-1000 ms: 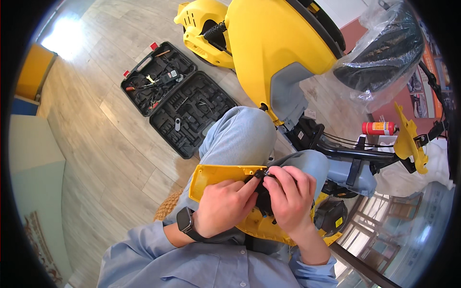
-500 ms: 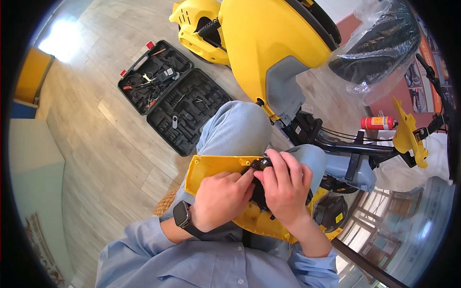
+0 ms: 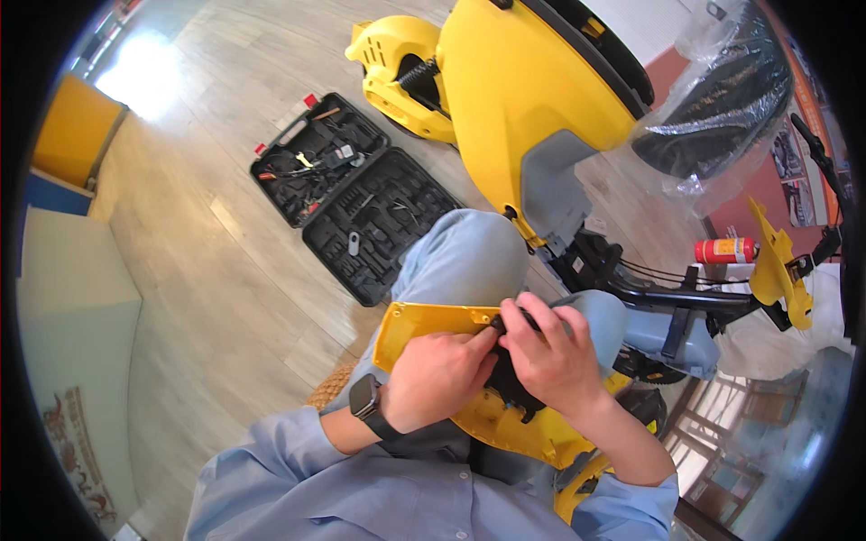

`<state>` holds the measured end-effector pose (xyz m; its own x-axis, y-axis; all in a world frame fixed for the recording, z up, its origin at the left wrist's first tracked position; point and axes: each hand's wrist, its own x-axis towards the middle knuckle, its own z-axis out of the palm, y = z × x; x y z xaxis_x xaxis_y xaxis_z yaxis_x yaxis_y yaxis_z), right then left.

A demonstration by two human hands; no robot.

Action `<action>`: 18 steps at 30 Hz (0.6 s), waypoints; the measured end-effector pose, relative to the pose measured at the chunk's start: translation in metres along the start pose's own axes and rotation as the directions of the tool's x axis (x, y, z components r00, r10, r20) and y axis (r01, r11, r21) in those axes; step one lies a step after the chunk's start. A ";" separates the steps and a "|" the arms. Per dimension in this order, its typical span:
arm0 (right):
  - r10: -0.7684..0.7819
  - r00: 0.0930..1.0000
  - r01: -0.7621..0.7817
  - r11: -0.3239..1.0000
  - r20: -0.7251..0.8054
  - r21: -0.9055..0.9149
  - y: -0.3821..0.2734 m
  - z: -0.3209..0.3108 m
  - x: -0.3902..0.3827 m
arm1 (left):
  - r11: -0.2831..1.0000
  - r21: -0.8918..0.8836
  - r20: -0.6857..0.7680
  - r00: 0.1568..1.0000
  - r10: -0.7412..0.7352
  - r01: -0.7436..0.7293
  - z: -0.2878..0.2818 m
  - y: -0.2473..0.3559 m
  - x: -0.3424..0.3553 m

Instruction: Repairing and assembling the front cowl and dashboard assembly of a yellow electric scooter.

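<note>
black part (image 3: 511, 382): partly hidden by right hand (image 3: 548, 359) | yellow scooter body (image 3: 505, 86): top cropped

Open, hinged black plastic tool case (image 3: 383, 221) is lying on pale wood-plank floor (image 3: 216, 307). Red cylindrical fire extinguisher (image 3: 714, 251) is showing toward the right.

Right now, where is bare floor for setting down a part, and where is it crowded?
Bare wood floor lies between the pale panel and open toolbox. Crowded: where left hand and right hand overlie the yellow cover, and around the black frame and red extinguisher.
</note>
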<state>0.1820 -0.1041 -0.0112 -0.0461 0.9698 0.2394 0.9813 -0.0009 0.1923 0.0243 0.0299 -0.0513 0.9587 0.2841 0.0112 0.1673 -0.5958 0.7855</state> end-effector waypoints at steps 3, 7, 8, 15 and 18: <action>0.001 0.998 0.001 0.999 0.063 -0.038 -0.004 -0.011 0.001 | 0.999 0.050 0.076 0.997 -0.018 0.015 -0.007 0.003 0.000; 0.122 0.967 -0.098 0.989 0.224 -0.114 -0.019 -0.020 0.002 | 0.998 0.054 0.070 0.997 -0.022 0.018 -0.001 0.004 0.000; 0.164 0.954 -0.136 0.983 0.250 -0.125 -0.021 -0.021 0.004 | 0.998 0.064 0.097 0.995 -0.027 0.021 -0.001 0.005 0.000; 0.144 0.892 -0.073 0.981 0.428 -0.178 -0.015 -0.027 0.024 | 0.994 0.111 0.098 0.995 -0.037 0.026 -0.001 0.007 0.001; 0.013 0.917 0.074 0.976 0.398 -0.204 -0.003 -0.017 0.014 | 0.995 0.098 0.139 0.989 -0.048 0.035 -0.001 0.005 0.003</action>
<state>0.1757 -0.0947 0.0074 0.0450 0.9866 -0.1567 0.9165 0.0216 0.3994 0.0274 0.0284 -0.0465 0.9722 0.2053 -0.1127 0.2222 -0.6566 0.7207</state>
